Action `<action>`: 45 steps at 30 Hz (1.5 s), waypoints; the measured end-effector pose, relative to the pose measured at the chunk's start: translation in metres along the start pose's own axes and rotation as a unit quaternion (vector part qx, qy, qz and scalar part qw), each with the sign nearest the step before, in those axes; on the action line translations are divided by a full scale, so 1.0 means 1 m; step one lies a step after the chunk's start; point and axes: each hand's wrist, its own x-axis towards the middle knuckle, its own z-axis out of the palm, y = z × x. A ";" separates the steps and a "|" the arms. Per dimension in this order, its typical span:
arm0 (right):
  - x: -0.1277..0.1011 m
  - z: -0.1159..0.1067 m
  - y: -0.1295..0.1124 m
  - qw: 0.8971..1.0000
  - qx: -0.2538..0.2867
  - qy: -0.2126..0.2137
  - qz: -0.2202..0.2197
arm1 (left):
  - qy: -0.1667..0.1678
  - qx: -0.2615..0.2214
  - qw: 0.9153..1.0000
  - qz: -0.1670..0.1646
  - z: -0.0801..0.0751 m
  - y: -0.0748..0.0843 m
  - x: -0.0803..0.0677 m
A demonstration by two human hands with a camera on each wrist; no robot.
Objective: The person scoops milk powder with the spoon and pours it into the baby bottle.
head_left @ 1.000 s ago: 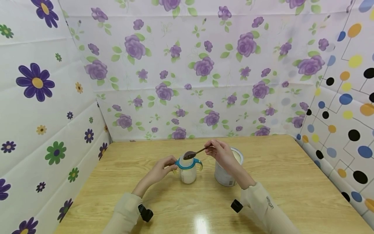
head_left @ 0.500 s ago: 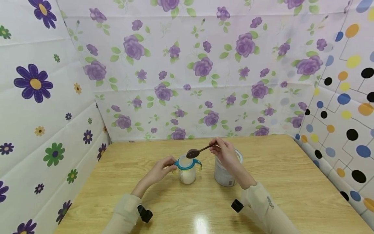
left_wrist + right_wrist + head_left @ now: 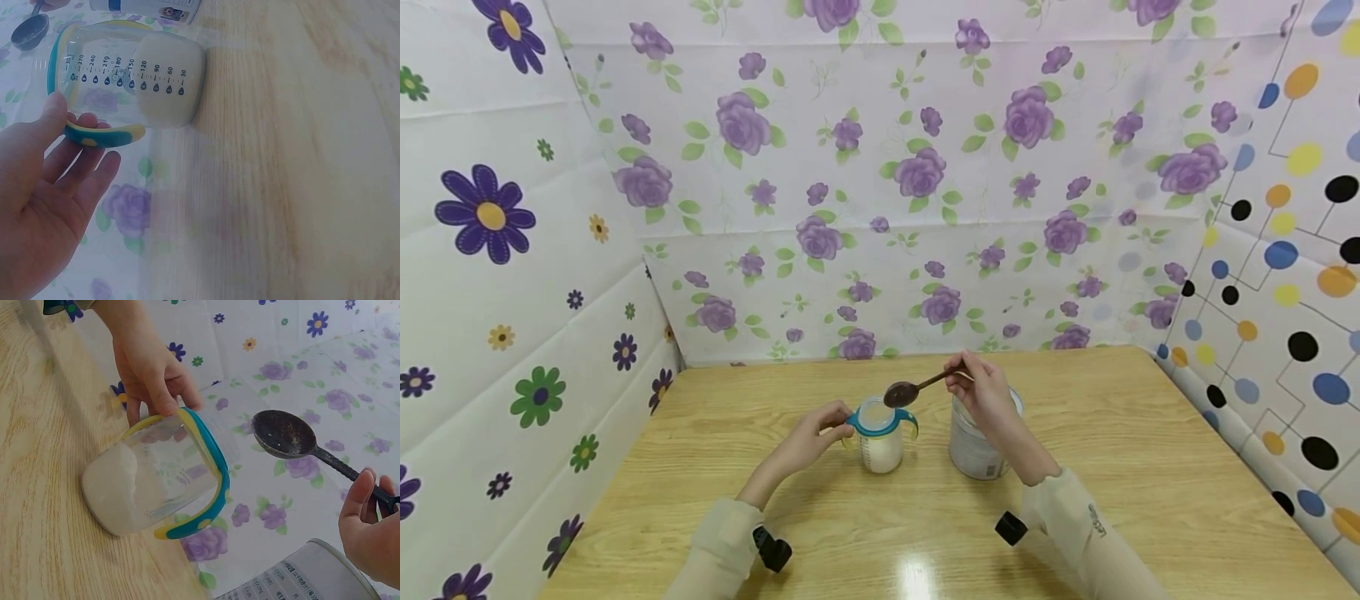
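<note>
baby bottle [image 3: 881, 435] stands on the wooden table [image 3: 1150, 467] with white powder in the bottom – left hand [image 3: 808, 440] curls round its handle. right hand [image 3: 981, 396] pinches a dark spoon [image 3: 901, 392] over the bottle mouth – looks like scooping; next it needs more from the tin [image 3: 973, 450], whose inside is mostly hidden

Bottle [image 3: 881, 437] stands mid-table [image 3: 1150, 467]; tin [image 3: 973, 446] just beside it at 3 o'clock. Left hand [image 3: 812, 437] at bottle's 9 o'clock, on its handle. Spoon [image 3: 904, 392] hangs above bottle's mouth, right hand [image 3: 981, 396] over tin. Powder in bottle's bottom.
</note>
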 end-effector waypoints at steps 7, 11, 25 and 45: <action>-0.001 -0.001 -0.001 1.000 -0.007 0.008 0.001 | 0.006 0.012 1.000 0.003 0.001 -0.010 0.003; -0.001 -0.004 -0.002 1.000 -0.013 0.009 -0.005 | 0.011 0.015 1.000 0.008 0.002 -0.031 0.010; 0.000 -0.010 -0.005 0.999 0.006 0.042 0.001 | 0.013 0.010 1.000 0.013 0.002 -0.037 0.010; -0.003 -0.019 -0.015 0.998 0.035 0.049 -0.002 | 0.013 0.003 1.000 0.010 0.003 -0.037 0.009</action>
